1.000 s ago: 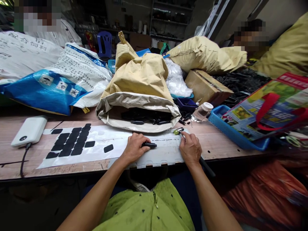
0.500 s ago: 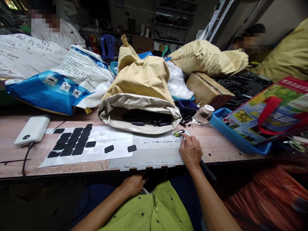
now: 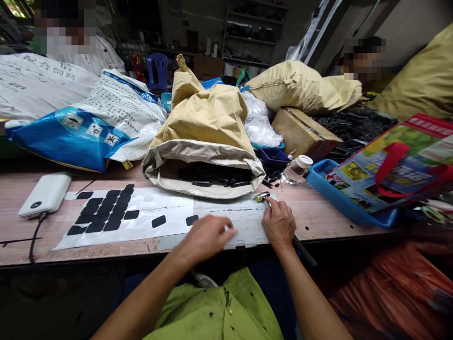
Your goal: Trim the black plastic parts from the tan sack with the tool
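My right hand (image 3: 279,224) rests at the right end of a grey mat (image 3: 244,231), closed round a hammer (image 3: 262,196). The hammer's metal head with a yellow-green end points left, and its black handle sticks out behind my wrist. Over the near edge of the mat hovers my left hand (image 3: 210,237), slightly blurred, thumb and forefinger apart with nothing visible between them. Just left of it lies a rounded black pad (image 3: 191,220), partly covered by the hand. More such pads sit in rows on a white sheet (image 3: 141,231) farther left.
Ahead, a beige sack (image 3: 205,118) lies with its mouth towards me, black pieces (image 3: 212,174) inside. A power bank (image 3: 46,193) with a cable is at left. A clear jar (image 3: 297,169) and blue tray (image 3: 332,193) holding a colourful bag stand right. Two people are beyond.
My left hand has risen from below the table edge to above the mat. My right hand keeps hold of the hammer in about the same place.
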Demonstrator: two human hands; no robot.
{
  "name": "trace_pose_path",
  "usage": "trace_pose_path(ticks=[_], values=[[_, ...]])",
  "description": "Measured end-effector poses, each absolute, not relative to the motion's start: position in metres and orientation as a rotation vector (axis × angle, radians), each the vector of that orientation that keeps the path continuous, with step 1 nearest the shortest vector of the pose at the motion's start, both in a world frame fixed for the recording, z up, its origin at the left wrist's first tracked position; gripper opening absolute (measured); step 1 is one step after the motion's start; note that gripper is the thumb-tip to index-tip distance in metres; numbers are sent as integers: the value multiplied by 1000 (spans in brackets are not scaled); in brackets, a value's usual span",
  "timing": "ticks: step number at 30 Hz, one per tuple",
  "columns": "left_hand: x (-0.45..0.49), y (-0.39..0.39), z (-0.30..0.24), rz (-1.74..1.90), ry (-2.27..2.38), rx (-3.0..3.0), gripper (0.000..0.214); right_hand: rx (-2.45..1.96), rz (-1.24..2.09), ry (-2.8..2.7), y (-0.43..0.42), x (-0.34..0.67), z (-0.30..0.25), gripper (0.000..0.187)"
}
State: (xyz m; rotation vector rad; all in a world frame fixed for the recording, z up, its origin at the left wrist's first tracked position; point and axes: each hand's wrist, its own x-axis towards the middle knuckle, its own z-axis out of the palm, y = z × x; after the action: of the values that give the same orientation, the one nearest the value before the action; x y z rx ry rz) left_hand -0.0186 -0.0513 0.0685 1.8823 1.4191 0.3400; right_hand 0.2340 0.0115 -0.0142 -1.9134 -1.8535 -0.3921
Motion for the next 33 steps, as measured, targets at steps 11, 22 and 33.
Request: trace_pose_path(ticks=[11,22,33], values=[[-78,61,14,626,2142,2083,24,-1921,-368,-1844,10,233,-13,30],[-68,42,24,886,1984,2160,14,-1946,-358,-1843,10,232,-12,30],[-34,-13,-11,912,1590,2076,18,-1936,-363,-1836,10,232,-12,30]])
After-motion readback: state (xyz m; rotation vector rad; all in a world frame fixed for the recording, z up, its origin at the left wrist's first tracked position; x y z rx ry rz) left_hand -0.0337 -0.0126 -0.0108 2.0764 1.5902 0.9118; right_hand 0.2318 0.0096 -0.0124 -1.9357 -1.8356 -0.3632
